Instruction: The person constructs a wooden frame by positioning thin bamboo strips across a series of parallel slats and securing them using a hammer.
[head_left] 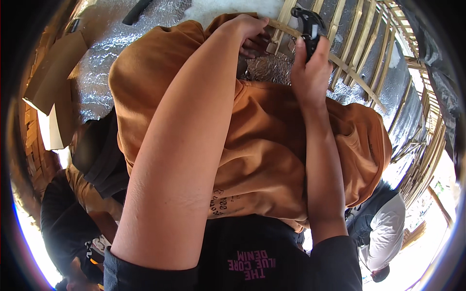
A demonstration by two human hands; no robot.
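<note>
My right hand [312,72] is closed around a black hand tool [311,30] with a bulky, rounded head and a pale patch on its side. Its exact kind is hard to make out. The tool's lower end is over a long crosswise bamboo slat [358,77]. Against the near end of this slat my left hand [252,35] is closed, thumb on top and fingers curled beneath, partly in shadow. Several parallel bamboo slats [350,36] run away from me, meeting the crosswise one.
A shiny silver sheet [99,80] covers the ground. A dark tube [137,12] lies at the far left, and a cardboard piece [56,72] stands nearer. My legs in brown trousers [272,116] are folded close by. Other people sit at both sides, beside more bamboo strips [423,167] at right.
</note>
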